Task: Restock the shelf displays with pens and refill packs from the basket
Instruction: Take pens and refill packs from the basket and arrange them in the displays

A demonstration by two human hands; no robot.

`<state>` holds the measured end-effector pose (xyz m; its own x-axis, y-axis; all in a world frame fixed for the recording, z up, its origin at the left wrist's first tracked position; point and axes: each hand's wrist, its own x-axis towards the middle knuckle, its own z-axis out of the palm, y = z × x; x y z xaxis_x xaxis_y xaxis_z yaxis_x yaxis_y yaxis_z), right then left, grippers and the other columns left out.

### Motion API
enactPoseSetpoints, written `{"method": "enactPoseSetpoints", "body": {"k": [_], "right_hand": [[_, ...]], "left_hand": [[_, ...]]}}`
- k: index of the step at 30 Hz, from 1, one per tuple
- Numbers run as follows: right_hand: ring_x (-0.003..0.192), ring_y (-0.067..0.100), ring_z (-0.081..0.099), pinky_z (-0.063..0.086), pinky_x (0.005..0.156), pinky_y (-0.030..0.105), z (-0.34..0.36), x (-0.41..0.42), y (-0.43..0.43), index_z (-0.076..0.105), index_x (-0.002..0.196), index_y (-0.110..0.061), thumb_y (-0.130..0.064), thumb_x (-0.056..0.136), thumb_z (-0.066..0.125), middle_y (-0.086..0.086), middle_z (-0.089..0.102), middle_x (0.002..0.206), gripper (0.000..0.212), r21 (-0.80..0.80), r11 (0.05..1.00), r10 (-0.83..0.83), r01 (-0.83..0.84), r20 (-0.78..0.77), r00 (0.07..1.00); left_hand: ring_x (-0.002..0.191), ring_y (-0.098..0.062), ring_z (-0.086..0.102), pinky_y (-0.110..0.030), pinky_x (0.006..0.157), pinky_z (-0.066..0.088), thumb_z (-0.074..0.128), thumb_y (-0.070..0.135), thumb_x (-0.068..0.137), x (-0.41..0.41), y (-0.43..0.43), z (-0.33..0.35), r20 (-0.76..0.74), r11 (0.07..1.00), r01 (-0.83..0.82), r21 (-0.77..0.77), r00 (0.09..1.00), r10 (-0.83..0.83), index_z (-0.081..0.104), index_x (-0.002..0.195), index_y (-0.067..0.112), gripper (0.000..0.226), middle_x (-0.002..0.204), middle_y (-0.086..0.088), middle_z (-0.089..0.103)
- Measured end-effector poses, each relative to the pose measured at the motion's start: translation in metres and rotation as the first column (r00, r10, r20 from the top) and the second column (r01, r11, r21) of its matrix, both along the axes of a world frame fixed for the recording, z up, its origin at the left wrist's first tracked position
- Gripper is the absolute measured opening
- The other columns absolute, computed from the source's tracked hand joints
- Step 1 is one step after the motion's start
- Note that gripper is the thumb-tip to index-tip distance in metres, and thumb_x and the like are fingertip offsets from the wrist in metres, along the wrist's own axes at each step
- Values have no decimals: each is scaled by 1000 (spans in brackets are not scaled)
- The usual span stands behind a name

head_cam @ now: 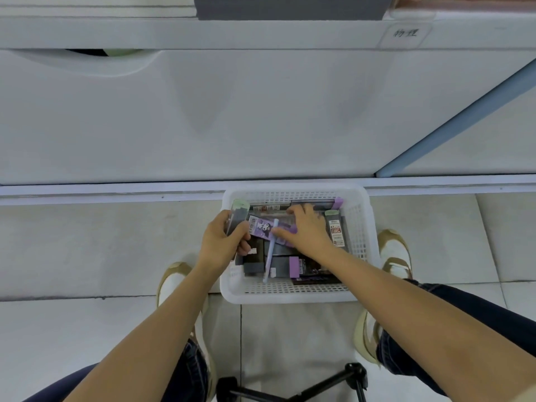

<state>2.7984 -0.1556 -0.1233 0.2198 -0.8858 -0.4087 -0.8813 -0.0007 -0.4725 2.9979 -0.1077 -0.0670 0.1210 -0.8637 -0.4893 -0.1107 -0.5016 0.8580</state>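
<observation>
A white mesh basket [293, 294] sits on the floor against the shelf base, filled with dark and purple refill packs and a pale blue pen [269, 256]. My left hand [220, 242] grips a clear refill pack with a green cap [238, 213] at the basket's left edge, and seems to hold other packs beneath it. My right hand [307, 230] reaches into the basket and pinches a purple cartoon-printed pack [265, 229] between thumb and fingers. Another green-capped pack [335, 227] stands by the right wall.
The white shelf unit [232, 117] rises directly behind the basket, with a label holder [404, 33] at upper right. My shoes [394, 253] flank the basket on the tiled floor. A black tripod [319, 384] stands between my legs near the bottom edge.
</observation>
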Motion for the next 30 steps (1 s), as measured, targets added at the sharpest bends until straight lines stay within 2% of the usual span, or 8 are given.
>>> {"method": "enactPoseSetpoints", "body": {"k": [4, 6, 9, 14, 17, 21, 25, 30], "right_hand": [[119, 27, 38, 38, 98, 36, -2, 12, 11, 51, 127, -13, -51, 88, 61, 11, 37, 128, 55, -39, 999, -21, 22, 30, 999], [123, 28, 39, 40, 101, 36, -2, 14, 17, 43, 138, -11, -46, 89, 62, 13, 33, 135, 63, -50, 997, -57, 62, 107, 993], [120, 27, 47, 45, 98, 38, -1, 13, 13, 39, 142, -9, -47, 88, 63, 11, 32, 138, 71, 2, 998, -68, 68, 111, 991], [103, 23, 55, 50, 83, 37, 4, 3, 1, 52, 128, -10, -55, 84, 65, 6, 38, 126, 64, 51, 997, 52, -54, 26, 998], [106, 21, 56, 51, 84, 36, 3, -5, 6, 48, 128, -14, -54, 81, 69, 5, 40, 127, 66, 106, 986, 120, -126, 58, 991], [116, 22, 54, 50, 95, 41, 5, -7, 0, 43, 136, -14, -45, 72, 81, 5, 39, 136, 80, 195, 957, 213, -216, 36, 976], [111, 21, 54, 48, 91, 37, 10, -11, -11, 50, 129, -23, -42, 71, 81, 2, 45, 132, 69, 237, 938, 250, -251, 37, 968], [114, 21, 52, 40, 92, 29, 27, -22, -24, 43, 142, -27, -36, 87, 68, 3, 45, 129, 61, 226, 944, 210, -240, 148, 967]], "left_hand": [[56, -20, 64, -22, 50, 52, 57, 10, 96, 0, -1, 0, -11, 1000, -2, -6, 1000, 1, 58, 99, 12, 4, 71, -10, 66], [55, -20, 63, -23, 50, 52, 57, 9, 96, 1, -1, 0, -27, 1000, -12, 1, 1000, 12, 58, 99, 11, 5, 70, -10, 65], [54, -20, 63, -25, 51, 53, 57, 9, 96, 1, -1, 0, -35, 1000, -20, 5, 999, 20, 58, 101, 10, 6, 70, -10, 64], [55, -20, 63, -25, 51, 53, 57, 10, 96, 1, -2, 0, -54, 1000, -23, 10, 998, 23, 58, 103, 10, 7, 71, -11, 64], [55, -22, 64, -26, 52, 54, 57, 10, 96, 2, -2, -1, -46, 1000, -22, 8, 999, 22, 58, 104, 8, 8, 72, -14, 64], [56, -22, 64, -26, 53, 55, 57, 10, 96, 2, -3, 0, -42, 1000, -18, 8, 999, 18, 59, 104, 11, 8, 72, -13, 65], [56, -23, 64, -26, 53, 55, 57, 8, 95, 2, -2, 1, -65, 1000, -22, 13, 998, 23, 59, 101, 9, 6, 70, -12, 65], [58, -21, 66, -26, 54, 55, 57, 8, 95, 2, -4, 3, -47, 1000, -13, 15, 999, 13, 59, 102, 8, 7, 71, -7, 68]]}}
